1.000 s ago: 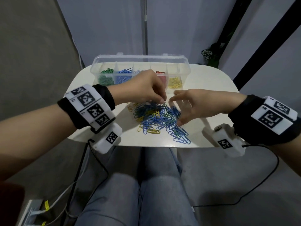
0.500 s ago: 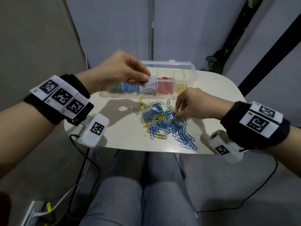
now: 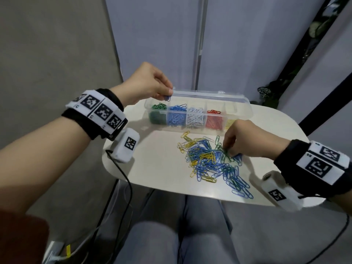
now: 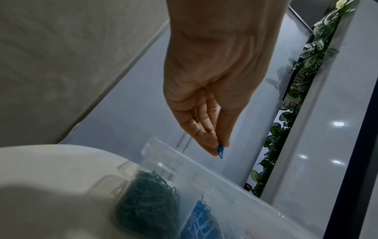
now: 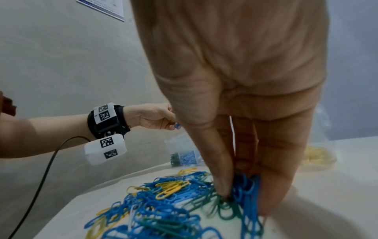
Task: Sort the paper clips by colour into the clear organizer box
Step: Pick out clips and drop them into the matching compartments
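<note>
Head view: left hand (image 3: 150, 82) pinching light, stiff, slippery blue clip (image 3: 167, 98) above organizer box (image 3: 245, 109), right hand (image 3: 245, 139) fingertips pinching into tangled pile (image 3: 211, 161) on surface (image 3: 152, 164); best taken singly by wire loop

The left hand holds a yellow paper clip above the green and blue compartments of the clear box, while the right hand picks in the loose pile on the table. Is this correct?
Only the colour is wrong. The paper clip pinched by the left hand is blue, not yellow; the left wrist view shows it plainly. The rest holds: it hangs above the green and blue end of the clear organizer box, and the right hand picks in the loose pile on the table.
</note>
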Motion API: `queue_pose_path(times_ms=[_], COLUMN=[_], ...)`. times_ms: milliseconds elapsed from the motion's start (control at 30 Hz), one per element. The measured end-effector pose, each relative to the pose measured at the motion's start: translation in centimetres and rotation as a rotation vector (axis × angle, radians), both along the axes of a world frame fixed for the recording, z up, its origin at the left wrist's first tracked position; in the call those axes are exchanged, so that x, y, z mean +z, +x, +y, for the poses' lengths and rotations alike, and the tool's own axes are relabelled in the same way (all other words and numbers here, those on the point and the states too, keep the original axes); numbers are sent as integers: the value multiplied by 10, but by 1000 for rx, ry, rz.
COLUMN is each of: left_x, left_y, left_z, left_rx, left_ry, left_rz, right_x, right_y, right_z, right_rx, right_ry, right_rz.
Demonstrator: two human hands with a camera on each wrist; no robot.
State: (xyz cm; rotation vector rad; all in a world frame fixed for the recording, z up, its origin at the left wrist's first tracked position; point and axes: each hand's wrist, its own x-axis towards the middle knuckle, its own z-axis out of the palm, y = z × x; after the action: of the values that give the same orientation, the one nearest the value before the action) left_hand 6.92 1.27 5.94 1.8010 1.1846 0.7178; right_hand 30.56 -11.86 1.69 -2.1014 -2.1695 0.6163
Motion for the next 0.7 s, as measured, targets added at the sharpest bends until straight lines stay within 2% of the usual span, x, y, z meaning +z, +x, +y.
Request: queue_pose_path(times_ms=[100,300,367,467,700], left_x=[-5,-17,-22,-25,-12], left_y=[9,29,32,33,32], left_z=[6,13,15,14,-2], left_rx=[-29,-43,-62,-87,-60], left_ry=[-17,-1,21,47,196], left_rz=[10,118,193,273,217], right_x=[1,17,19,21,28], right_y=[4,14,15,17,11], right_z=[2,0,-2,-3,4], right_rx=[-81,-390,-456,-511,-504], right_ry=[8,-129,-201,-264,-258], right_rz=[129,741,891,993,1036])
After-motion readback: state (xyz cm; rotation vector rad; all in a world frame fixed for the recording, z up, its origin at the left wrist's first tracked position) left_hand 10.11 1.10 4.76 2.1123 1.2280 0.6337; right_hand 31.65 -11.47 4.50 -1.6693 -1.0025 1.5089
